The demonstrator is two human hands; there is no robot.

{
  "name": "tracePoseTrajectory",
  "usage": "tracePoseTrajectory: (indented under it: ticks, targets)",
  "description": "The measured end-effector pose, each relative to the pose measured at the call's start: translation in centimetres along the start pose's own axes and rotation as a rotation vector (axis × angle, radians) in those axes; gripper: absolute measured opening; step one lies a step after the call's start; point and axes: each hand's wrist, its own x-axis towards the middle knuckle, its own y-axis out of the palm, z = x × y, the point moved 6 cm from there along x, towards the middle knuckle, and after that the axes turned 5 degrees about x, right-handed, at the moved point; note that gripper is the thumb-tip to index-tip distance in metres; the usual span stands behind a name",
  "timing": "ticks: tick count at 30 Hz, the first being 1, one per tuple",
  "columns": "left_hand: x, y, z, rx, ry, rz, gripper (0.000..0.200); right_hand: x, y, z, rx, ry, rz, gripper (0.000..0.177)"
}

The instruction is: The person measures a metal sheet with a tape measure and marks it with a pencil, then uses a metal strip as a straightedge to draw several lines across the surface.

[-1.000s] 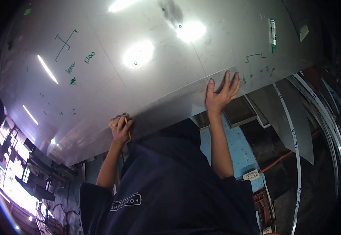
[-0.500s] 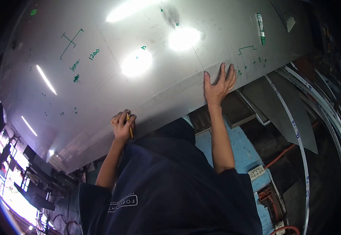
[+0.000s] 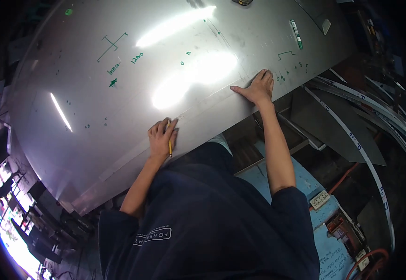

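Note:
My left hand (image 3: 162,137) rests on the large grey metal sheet (image 3: 133,107) near its close edge. A yellow pencil (image 3: 170,147) is held between its thumb and fingers, its lower end pointing back at my body. My right hand (image 3: 260,88) lies palm down farther right, thumb stretched out to the left and fingers flat. Under or beside both hands runs a long, thin, straight-edged strip (image 3: 126,165) along the sheet's near side. Green marks and the number 1200 are written on the sheet. A green marker (image 3: 296,35) lies beyond my right hand.
A tape measure (image 3: 242,2) is partly cut off at the top. A small pale block (image 3: 325,26) sits at the upper right. Below the sheet on the right are long curved strips (image 3: 352,135), a blue surface (image 3: 301,168), a power socket (image 3: 319,199) and an orange cable.
The view has shifted, bringing the tape measure in at the top. My right hand's fingers have drawn closer together, while the thumb points farther left. My left hand still holds the pencil.

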Motion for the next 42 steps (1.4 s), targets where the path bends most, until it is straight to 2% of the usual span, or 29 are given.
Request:
tracePoseTrajectory:
  ticks: [2, 4, 5, 6, 8, 9, 11, 14, 18, 20, 24, 26, 29, 33, 36, 39, 42]
  targets:
    - [1.5, -0.5, -0.1, -0.035, -0.047, 0.030, 0.049, 0.6, 0.5, -0.2, -0.045, 0.025, 0.047, 0.153]
    - [3.5, 0.0, 0.8, -0.378, -0.087, -0.003, 0.047, 0.4, 0.0, 0.3, -0.061, 0.033, 0.071, 0.152]
    - [5.3, -0.7, -0.1, -0.577, -0.199, -0.146, 0.031, 0.4, -0.1, 0.4, -0.084, 0.044, 0.094, 0.151]
    - [6.4, -0.2, -0.6, -0.571, -0.195, -0.146, 0.031, 0.5, 0.0, 0.3, -0.076, 0.042, 0.093, 0.151]
    - [7.8, 2.0, 0.2, -0.842, -0.457, 0.002, 0.022, 0.8, 0.3, 0.2, -0.076, 0.053, 0.099, 0.152]
    - [8.5, 2.0, 0.2, -0.832, -0.446, 0.007, 0.022, 0.7, 0.4, 0.2, -0.061, 0.058, 0.096, 0.152]
    - [10.1, 2.2, -0.8, -0.783, -0.301, 0.100, 0.018, 0.7, 0.4, 0.1, -0.047, 0.049, 0.066, 0.151]
    - [10.8, 2.5, -1.4, -0.805, -0.236, 0.110, 0.016, 0.5, 0.4, 0.2, -0.078, 0.046, 0.044, 0.151]
    - [10.9, 3.0, -0.7, -0.824, -0.278, 0.136, 0.019, 0.5, 0.4, 0.0, -0.044, 0.062, 0.044, 0.150]
    - [11.4, 1.8, -1.2, -0.552, -0.176, 0.259, 0.023, 0.5, 0.5, 0.1, -0.050, 0.056, 0.071, 0.149]
    - [12.0, 1.5, -1.6, -0.546, -0.165, 0.321, 0.024, 0.5, 0.6, 0.0, -0.030, 0.075, 0.038, 0.146]
    - [12.8, 1.5, -2.6, -0.512, -0.021, 0.280, 0.023, 0.5, 0.5, 0.1, -0.049, 0.070, 0.067, 0.146]
    - [16.3, 1.4, -6.8, -0.502, 0.091, 0.296, 0.024, 0.4, 0.5, 0.1, -0.055, 0.058, 0.034, 0.145]
    - [23.1, 6.6, -11.9, -0.608, 0.233, 0.197, 0.026, 0.2, 0.1, 0.2, -0.038, 0.056, 0.014, 0.143]
    - [26.8, 8.8, -15.4, -0.554, 0.257, 0.186, 0.027, 0.2, 0.1, 0.4, -0.045, 0.041, 0.000, 0.142]
    - [25.7, 7.8, -14.3, -0.516, 0.288, 0.221, 0.028, 0.3, 0.2, 0.3, -0.025, 0.057, 0.040, 0.148]
    - [19.9, 2.9, -9.5, -0.446, 0.226, 0.332, 0.025, 0.1, 0.1, 0.2, 0.000, 0.053, 0.065, 0.149]
